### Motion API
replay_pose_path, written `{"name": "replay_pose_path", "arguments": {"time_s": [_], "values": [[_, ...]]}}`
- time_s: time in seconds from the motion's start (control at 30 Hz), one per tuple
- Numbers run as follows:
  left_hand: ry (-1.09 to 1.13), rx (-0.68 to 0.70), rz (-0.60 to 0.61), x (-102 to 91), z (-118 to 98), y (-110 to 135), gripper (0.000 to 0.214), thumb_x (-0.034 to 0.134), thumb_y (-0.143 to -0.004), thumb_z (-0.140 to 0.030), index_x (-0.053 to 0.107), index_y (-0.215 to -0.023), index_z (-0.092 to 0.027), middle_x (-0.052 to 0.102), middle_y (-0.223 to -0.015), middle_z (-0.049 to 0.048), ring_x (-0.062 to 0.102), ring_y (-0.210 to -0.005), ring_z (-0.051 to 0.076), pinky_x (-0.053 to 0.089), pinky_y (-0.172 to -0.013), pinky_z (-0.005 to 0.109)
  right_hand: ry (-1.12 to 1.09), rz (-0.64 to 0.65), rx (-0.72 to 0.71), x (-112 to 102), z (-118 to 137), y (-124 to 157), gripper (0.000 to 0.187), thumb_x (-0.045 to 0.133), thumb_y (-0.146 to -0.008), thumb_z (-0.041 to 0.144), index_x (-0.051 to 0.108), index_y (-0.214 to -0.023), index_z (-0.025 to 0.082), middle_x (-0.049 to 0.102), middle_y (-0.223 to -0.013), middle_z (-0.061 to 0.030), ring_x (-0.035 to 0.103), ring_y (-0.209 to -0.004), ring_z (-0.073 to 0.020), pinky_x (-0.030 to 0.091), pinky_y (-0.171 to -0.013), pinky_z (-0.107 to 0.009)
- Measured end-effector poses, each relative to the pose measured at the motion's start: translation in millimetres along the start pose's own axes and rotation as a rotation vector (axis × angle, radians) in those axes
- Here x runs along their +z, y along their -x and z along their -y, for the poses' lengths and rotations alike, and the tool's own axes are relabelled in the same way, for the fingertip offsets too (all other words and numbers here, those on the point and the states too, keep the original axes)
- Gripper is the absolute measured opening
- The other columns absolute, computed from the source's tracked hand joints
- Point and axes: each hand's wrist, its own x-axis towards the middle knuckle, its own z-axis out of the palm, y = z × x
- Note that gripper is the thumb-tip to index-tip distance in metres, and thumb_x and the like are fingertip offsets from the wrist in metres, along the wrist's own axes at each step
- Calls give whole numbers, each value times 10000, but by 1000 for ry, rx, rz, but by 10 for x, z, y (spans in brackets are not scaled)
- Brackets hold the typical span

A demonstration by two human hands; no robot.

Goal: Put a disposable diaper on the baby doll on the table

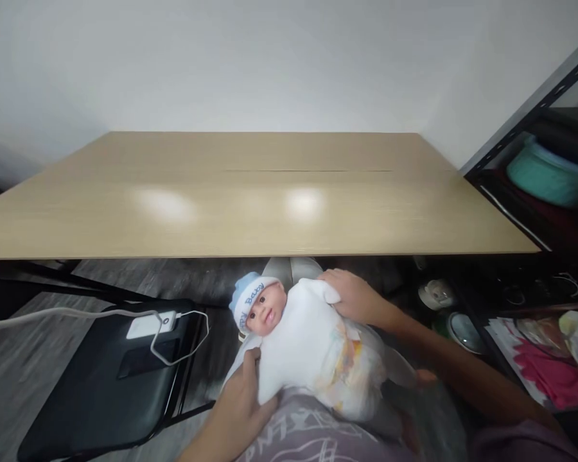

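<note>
White-shirted plastic baby doll (298, 340) in blue-and-white cloth cap (249, 301) lies between tan wooden table (241, 218) and person's printed grey-purple shirt (313, 423). Long axis slants: head far-left, nearer left hand (243, 401); hips near-right. 2 hands hold doll: left grips near sleeve (270, 385), right hand (349, 295) far sleeve (324, 289).

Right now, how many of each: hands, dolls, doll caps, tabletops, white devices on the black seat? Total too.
Left hand and right hand: 2
Doll: 1
Doll cap: 1
Tabletop: 1
White device on the black seat: 1
Total: 6
</note>
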Motion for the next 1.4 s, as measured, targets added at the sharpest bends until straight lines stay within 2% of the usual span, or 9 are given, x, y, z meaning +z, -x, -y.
{"name": "replay_pose_path", "arguments": {"time_s": [0.13,0.23,0.43,0.6,0.67,0.8,0.87,1.17,1.4], "values": [[59,-62,30,-19,-12,-29,408,675,-891,-423,509,-1244,-305,797,-1115,96,782,-1018,394,600,-904,519,86,120,112,463,-285,-138,440,578,-854,93,734,-1243,229,794,-1263,-152,714,-1169,-353,531,-1029,-477],[75,-95,39,-33,-10,-85,416,670,-957,-540,521,-1269,-308,804,-1121,109,780,-1063,415,582,-940,536,77,176,135,602,-486,-196,414,633,-855,80,755,-1213,250,807,-1261,-148,720,-1160,-351,541,-1040,-471],[77,-138,30,17,52,-127,514,655,-991,-648,509,-1333,-293,799,-1191,148,775,-1116,423,573,-974,558,-193,-5,99,434,-551,83,377,697,-984,329,771,-1353,305,750,-1443,-103,659,-1379,-357,498,-1232,-568],[101,-119,54,42,80,-174,463,639,-1030,-638,499,-1313,-300,780,-1226,124,775,-1153,396,587,-1004,547,-445,11,220,209,-303,405,275,700,-1020,560,852,-1174,390,840,-1253,-55,778,-1203,-387,617,-1077,-581],[88,-72,-28,108,143,-170,476,642,-1047,-617,485,-1340,-277,738,-1297,141,750,-1229,384,587,-1052,562,-470,40,235,168,-224,456,299,699,-1019,578,869,-1146,367,856,-1208,-57,797,-1151,-373,630,-1040,-548],[52,176,-489,252,285,-157,524,731,-1030,-470,410,-1369,-230,582,-1465,200,643,-1409,373,532,-1178,614,-420,39,245,161,-183,414,381,707,-1002,568,883,-1096,244,874,-1142,-79,801,-1113,-333,614,-1023,-459],[64,321,-565,226,269,-185,511,751,-1029,-365,412,-1391,-240,541,-1510,190,600,-1452,350,505,-1218,597,-405,39,246,170,-193,367,356,698,-1000,536,885,-1068,240,881,-1102,-72,806,-1070,-323,609,-989,-439],[135,635,175,-225,-569,-924,324,676,-1116,-379,650,-1427,-293,690,-1454,79,599,-1392,277,431,-1235,458,-323,-9,206,251,-251,347,283,634,-1017,374,861,-1150,269,884,-1071,-45,825,-1007,-288,586,-917,-387],[211,638,236,-43,-748,-1261,209,765,-1065,-428,762,-1166,-245,765,-1238,52,642,-1229,252,400,-1142,407,-157,-140,223,266,-633,341,344,572,-1085,417,814,-1234,224,868,-1139,-107,795,-1105,-330,582,-1014,-484]]}}
